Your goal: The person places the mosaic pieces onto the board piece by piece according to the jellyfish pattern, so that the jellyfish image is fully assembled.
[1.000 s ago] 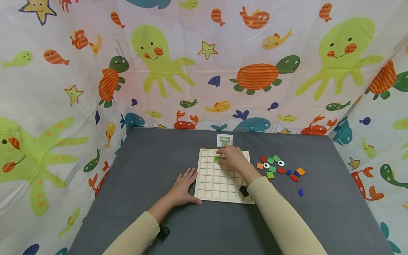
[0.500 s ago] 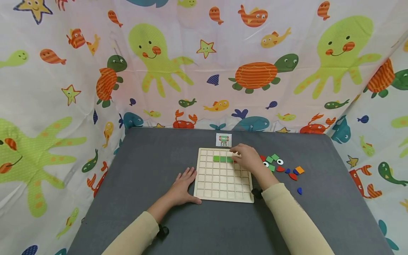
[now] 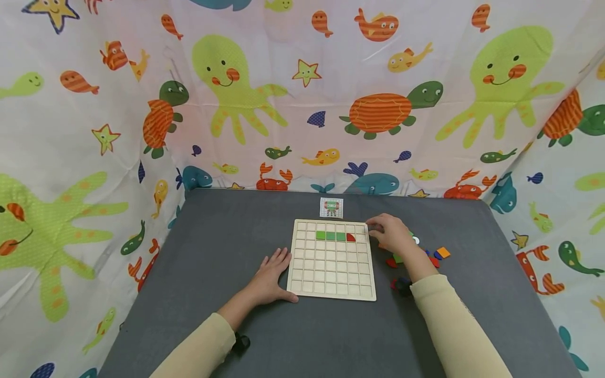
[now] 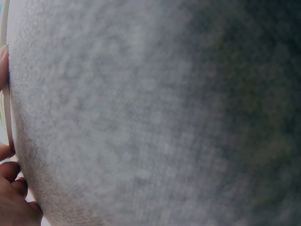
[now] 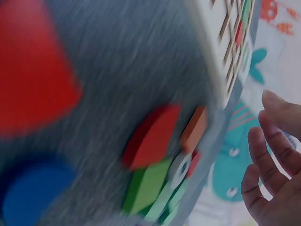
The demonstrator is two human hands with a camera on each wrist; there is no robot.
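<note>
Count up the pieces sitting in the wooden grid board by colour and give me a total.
Green pieces: 3
Red piece: 1
Total in the wooden grid board: 4

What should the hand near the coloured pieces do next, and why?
Maybe the right hand should reach down and pinch a loose red piece: its fingers look empty, and on the board the green squares have a red quarter at one end only.
</note>
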